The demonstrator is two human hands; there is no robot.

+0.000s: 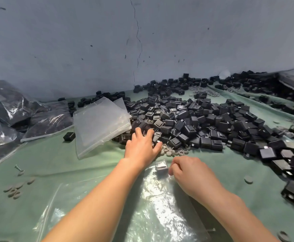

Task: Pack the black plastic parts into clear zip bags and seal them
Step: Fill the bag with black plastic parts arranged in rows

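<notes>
A big heap of black plastic parts (200, 123) covers the green sheet in the middle and to the right. My left hand (142, 145) reaches into the heap's near edge, its fingers curled over a black part (145, 126). My right hand (186, 169) pinches the mouth of a clear zip bag (162, 203) that lies flat in front of me. One part (161, 167) shows through the bag's plastic just left of my right hand. A stack of empty clear bags (99, 123) leans against the heap on the left.
Filled bags of black parts (20, 116) lie at the far left. Grey rings (174, 151) lie below the heap, and more grey discs (14, 190) at the left front. A lone black part (69, 136) lies by the empty bags. A grey wall (142, 41) stands behind.
</notes>
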